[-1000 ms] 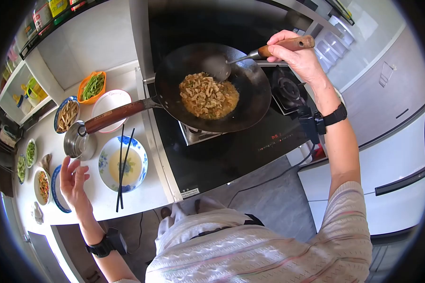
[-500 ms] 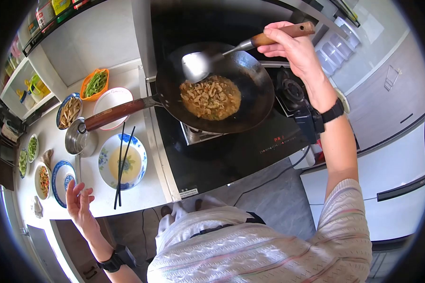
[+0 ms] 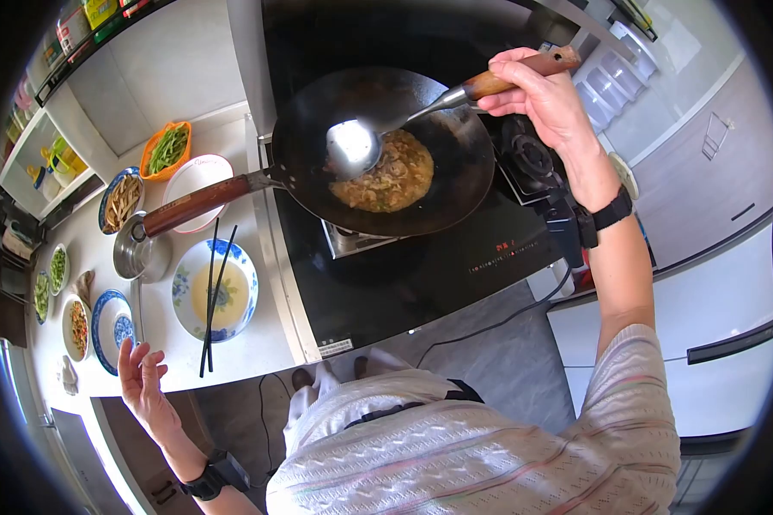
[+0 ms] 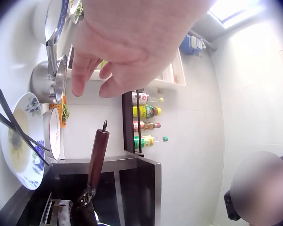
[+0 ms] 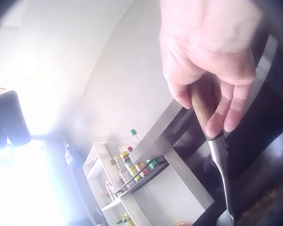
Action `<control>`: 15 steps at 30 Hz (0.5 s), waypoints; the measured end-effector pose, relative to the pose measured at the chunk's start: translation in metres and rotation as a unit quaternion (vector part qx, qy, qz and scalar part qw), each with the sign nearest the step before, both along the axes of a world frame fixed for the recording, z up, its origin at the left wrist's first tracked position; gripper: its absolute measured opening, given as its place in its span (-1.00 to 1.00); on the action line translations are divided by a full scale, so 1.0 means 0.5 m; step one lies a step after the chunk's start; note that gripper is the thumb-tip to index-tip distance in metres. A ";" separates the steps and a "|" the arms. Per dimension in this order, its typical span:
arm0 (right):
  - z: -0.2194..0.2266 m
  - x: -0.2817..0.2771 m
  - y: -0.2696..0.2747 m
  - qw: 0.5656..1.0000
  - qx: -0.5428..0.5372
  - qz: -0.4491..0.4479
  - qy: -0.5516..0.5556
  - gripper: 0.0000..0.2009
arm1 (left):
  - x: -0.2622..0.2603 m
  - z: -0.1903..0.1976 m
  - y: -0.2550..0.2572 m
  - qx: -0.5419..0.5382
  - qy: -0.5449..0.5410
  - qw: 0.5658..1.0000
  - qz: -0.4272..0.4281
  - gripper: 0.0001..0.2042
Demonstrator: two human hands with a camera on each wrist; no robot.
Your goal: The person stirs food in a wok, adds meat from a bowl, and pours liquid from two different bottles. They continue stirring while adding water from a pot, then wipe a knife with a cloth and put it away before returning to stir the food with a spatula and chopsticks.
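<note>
My right hand [image 3: 541,101] grips the wooden handle of a metal spatula [image 3: 442,104], whose shiny blade lies over the left part of the sauced food [image 3: 395,184] in a dark wok [image 3: 464,184]. In the right wrist view the fingers of my right hand [image 5: 212,61] curl round the handle [image 5: 205,101]. My left hand [image 3: 150,399] hangs in the air at the counter's front edge, loosely curled and holding nothing, near a blue-rimmed plate [image 3: 103,343]. The wok's wooden handle [image 3: 197,206] extends left over a small metal pot [image 3: 142,257], with no hand on it.
Black chopsticks [image 3: 212,300] lie across a flowered bowl [image 3: 247,296] of pale liquid. Behind it are a white bowl [image 3: 199,180], sliced food [image 3: 123,204] and an orange basket [image 3: 155,172] of greens. Small dishes stand at far left. A second burner [image 3: 524,156] is right of the wok.
The spatula blade has swung from the wok's middle to the left and then down onto the food. My left hand has moved down, away from the metal pot. The view has shifted slightly.
</note>
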State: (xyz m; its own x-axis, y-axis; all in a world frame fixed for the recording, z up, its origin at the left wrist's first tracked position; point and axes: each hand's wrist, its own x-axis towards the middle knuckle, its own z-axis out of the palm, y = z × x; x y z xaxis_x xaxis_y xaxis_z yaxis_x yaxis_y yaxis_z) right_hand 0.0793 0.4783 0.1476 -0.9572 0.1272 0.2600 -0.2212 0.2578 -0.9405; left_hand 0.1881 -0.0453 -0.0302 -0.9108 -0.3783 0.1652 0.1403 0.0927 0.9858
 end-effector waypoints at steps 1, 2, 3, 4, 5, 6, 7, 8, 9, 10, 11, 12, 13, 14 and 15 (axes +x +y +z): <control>0.004 0.007 0.007 1.000 0.000 0.000 0.000 -0.78 | 0.001 0.000 0.001 0.000 0.000 1.000 0.000 -0.61; 0.015 0.017 0.017 1.000 -0.001 -0.008 0.013 -0.78 | 0.003 -0.001 0.001 0.002 0.003 1.000 0.001 -0.61; 0.025 0.027 0.024 1.000 -0.002 -0.016 0.025 -0.78 | 0.006 -0.001 0.001 0.003 0.006 1.000 0.003 -0.60; 0.032 0.039 0.028 0.999 0.008 -0.019 0.036 -0.79 | 0.009 -0.002 0.001 0.003 0.006 1.000 0.005 -0.60; 0.031 0.048 0.029 0.999 0.008 -0.018 0.035 -0.79 | 0.012 -0.003 -0.001 0.002 0.002 1.000 0.012 -0.60; 0.029 0.057 0.030 0.999 0.019 -0.005 0.032 -0.80 | 0.014 -0.005 -0.003 0.001 -0.003 1.000 0.019 -0.60; 0.026 0.067 0.030 0.999 0.030 0.008 0.028 -0.81 | 0.017 -0.008 -0.005 0.001 -0.003 1.000 0.019 -0.60; 0.016 0.073 0.028 0.999 0.030 0.009 0.020 -0.82 | 0.021 -0.012 -0.006 0.002 -0.002 1.000 0.020 -0.60; 0.012 0.077 0.028 0.999 0.030 0.009 0.021 -0.82 | 0.023 -0.013 -0.007 0.002 -0.001 1.000 0.022 -0.59; 0.008 0.080 0.030 0.999 0.026 0.009 0.025 -0.82 | 0.024 -0.012 -0.007 0.001 -0.001 1.000 0.023 -0.59; 0.003 0.083 0.030 0.999 0.022 0.010 0.029 -0.83 | 0.028 -0.010 -0.006 0.002 -0.001 1.000 0.019 -0.60; 0.009 0.091 0.031 1.000 0.011 -0.002 0.029 -0.84 | 0.032 -0.009 -0.006 0.003 -0.002 1.000 0.016 -0.60; 0.012 0.099 0.032 1.000 0.011 -0.001 0.028 -0.84 | 0.035 -0.009 -0.007 0.003 -0.003 1.000 0.017 -0.60; 0.016 0.109 0.035 0.999 0.011 0.015 0.033 -0.85 | 0.037 -0.009 -0.008 0.007 -0.005 1.000 0.023 -0.60; 0.017 0.116 0.037 0.999 0.011 0.032 0.039 -0.85 | 0.039 -0.010 -0.008 0.012 -0.007 0.999 0.030 -0.60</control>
State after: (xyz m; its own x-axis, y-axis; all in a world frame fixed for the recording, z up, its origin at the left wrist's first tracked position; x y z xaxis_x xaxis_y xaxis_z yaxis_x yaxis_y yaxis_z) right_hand 0.1375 0.4969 0.1563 -0.9401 0.0608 0.3354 -0.3093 0.2614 -0.9143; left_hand 0.2078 -0.0495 -0.0351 -0.8888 -0.4352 0.1439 0.1221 0.0778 0.9895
